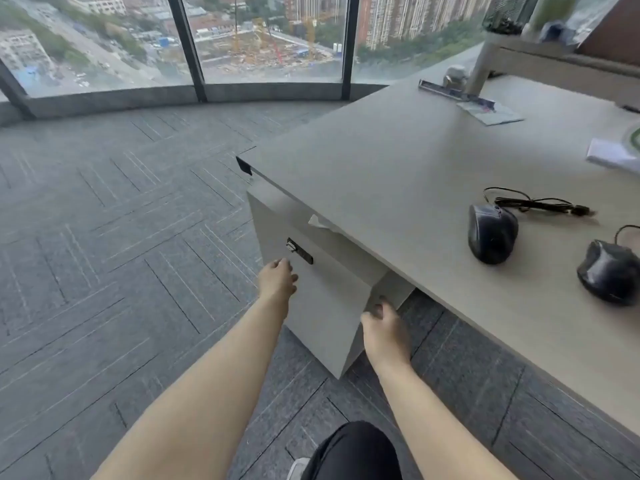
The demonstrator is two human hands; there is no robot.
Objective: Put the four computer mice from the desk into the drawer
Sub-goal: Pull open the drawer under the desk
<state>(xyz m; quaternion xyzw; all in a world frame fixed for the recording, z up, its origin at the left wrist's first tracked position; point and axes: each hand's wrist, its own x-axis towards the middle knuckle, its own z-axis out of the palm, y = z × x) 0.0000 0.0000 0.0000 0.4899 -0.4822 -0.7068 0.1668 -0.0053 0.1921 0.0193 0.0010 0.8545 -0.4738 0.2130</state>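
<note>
Two black wired mice lie on the grey desk top (398,174): one mouse (491,233) with its coiled cable behind it, and a second mouse (609,271) at the right edge of the view. Under the desk's corner stands a grey drawer unit (325,306) with a black lock near its top. My left hand (278,278) rests against the unit's front just below the lock, fingers curled. My right hand (384,323) grips the front panel's right edge, which stands slightly away from the unit. The drawer's inside is hidden.
A white paper pad (613,155) lies at the desk's right edge. A card (491,112) and a metal bar (446,90) sit at the back beside a raised shelf leg (479,69). Grey carpet (121,237) spreads left to the windows. My knee (356,452) shows below.
</note>
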